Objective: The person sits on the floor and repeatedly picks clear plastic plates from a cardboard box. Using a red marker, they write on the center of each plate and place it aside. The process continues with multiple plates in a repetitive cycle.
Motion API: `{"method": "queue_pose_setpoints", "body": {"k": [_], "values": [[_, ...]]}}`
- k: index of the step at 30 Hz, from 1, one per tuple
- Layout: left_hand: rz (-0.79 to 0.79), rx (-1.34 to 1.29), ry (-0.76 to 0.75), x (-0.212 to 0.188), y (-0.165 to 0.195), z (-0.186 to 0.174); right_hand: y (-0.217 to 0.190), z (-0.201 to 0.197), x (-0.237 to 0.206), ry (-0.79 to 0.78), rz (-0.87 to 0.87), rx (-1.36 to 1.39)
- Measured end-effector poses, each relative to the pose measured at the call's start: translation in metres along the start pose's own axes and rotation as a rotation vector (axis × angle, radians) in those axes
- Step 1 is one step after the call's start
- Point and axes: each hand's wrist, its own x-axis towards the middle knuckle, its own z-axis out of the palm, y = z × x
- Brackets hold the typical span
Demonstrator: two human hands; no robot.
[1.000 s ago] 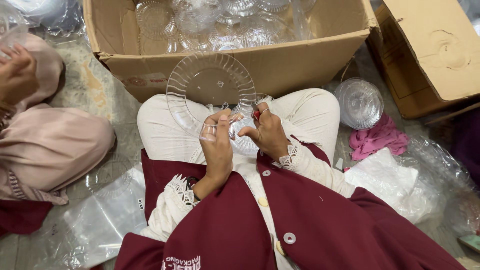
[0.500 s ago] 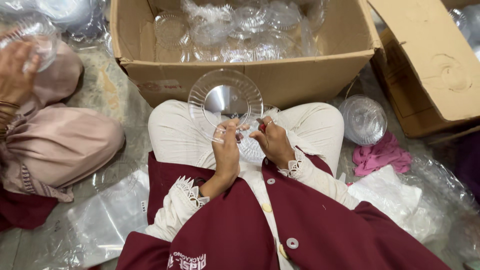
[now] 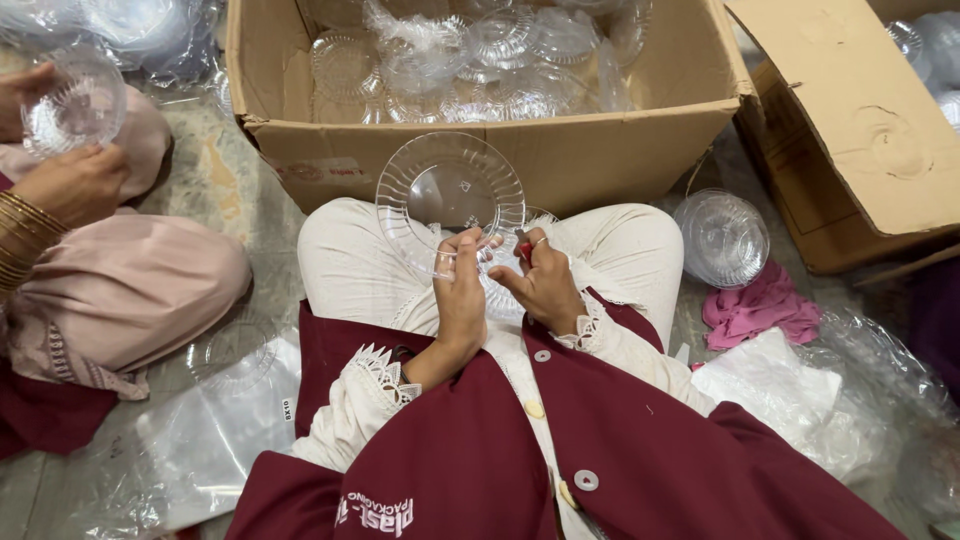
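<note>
While held tilted above the lap, clear ribbed plastic plate (image 3: 450, 195) is pinched at its lower rim by left hand (image 3: 460, 290), fingers closed on the edge. Right hand (image 3: 545, 285) is curled just beside it, apparently gripping a small red item (image 3: 523, 248); view poor. Open cardboard box (image 3: 560, 150) of clear dishes sits directly behind. Stacked clear bowls (image 3: 722, 238) and pink cloth (image 3: 755, 305) lie to the right.
</note>
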Motion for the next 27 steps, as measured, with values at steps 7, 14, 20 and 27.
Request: {"method": "queue_pose_setpoints", "body": {"k": [7,14,20,27], "values": [[-0.014,-0.019,0.028,-0.001,0.006,0.007,-0.001,0.016,-0.005,-0.032,0.034,0.030],[-0.045,0.085,-0.092,0.015,0.014,-0.008,0.023,-0.005,0.001,-0.062,-0.036,0.141],[-0.391,0.402,-0.535,0.035,0.047,-0.055,0.027,-0.070,0.031,-0.114,0.223,0.458],[-0.447,0.521,-0.697,0.052,0.085,-0.083,0.006,-0.068,0.034,-0.237,0.565,0.761]]}}
